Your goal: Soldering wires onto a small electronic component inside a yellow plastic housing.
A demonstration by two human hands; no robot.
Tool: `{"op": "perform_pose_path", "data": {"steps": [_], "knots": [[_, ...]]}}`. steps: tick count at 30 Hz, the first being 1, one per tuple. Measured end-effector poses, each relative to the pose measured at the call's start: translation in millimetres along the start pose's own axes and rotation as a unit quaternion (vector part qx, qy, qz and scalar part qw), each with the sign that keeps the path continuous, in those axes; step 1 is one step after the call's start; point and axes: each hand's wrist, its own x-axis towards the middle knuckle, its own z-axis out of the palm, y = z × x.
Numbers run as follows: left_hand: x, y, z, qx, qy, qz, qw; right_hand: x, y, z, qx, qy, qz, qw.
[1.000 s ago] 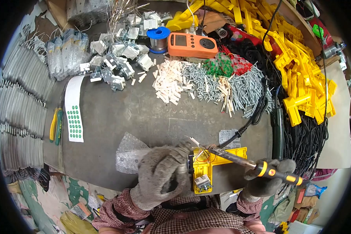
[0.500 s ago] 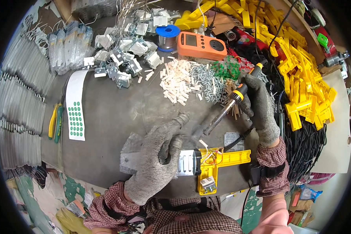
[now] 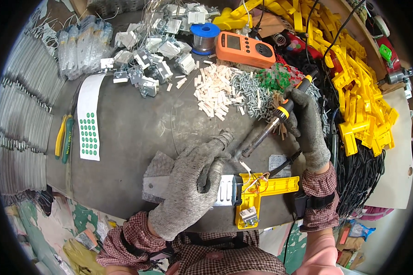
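My gloved left hand is closed, thumb and forefinger pinching a thin solder wire that trails back over the bench. Gripped in my gloved right hand is a soldering iron with a black and orange handle, its tip pointing down-left near my left fingertips. Just below the tip lies a yellow plastic housing, open side up, with thin white and red wires in it. A silver metal part with a black end adjoins it, partly behind my left hand. A small metal socket piece sits in the housing's lower arm.
Behind are a solder spool, an orange meter, pale small pieces, screws and metal socket parts. Yellow housings and black cables crowd the right. Pliers and a sticker strip lie left.
My left hand has shifted slightly right, still near the iron's tip. The iron stays in my right hand almost unmoved. The view has shifted a little.
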Motion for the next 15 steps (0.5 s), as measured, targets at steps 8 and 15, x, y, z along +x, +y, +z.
{"op": "perform_pose_path", "data": {"steps": [8,15], "knots": [[-3,-2,7,-0.103,0.077,0.07,0.989,-11,-2,1,0.071,0.025,0.002,0.997],[-42,35,-20,0.008,-0.015,0.083,0.996,-93,-6,-33,0.235,0.012,-0.102,0.967]]}}
